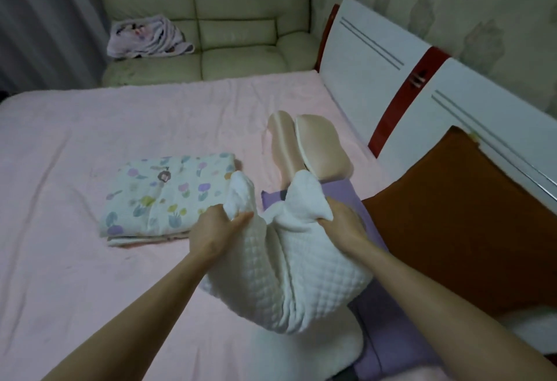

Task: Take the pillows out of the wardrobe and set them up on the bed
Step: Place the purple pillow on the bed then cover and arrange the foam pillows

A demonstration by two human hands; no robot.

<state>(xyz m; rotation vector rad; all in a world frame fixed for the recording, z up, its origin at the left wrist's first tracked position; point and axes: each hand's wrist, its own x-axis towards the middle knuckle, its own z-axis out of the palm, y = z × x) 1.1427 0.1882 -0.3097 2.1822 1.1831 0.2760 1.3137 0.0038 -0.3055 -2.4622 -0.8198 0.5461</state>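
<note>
A white quilted pillow (283, 272) is bunched up above the pink bed (90, 184). My left hand (215, 227) grips its left far corner and my right hand (343, 221) grips its right far corner. A purple pillow (385, 329) lies under it. Beyond, a cream satin pillow (313, 145) lies near the headboard (376, 73). An orange-brown cushion (458, 221) leans against the headboard at right. A second white pillow (304, 353) shows at the bottom edge.
A folded floral blanket (162, 197) lies on the bed left of my hands. A pale green sofa (211, 25) with a crumpled cloth (144, 37) stands beyond the bed. Curtains hang at the far left.
</note>
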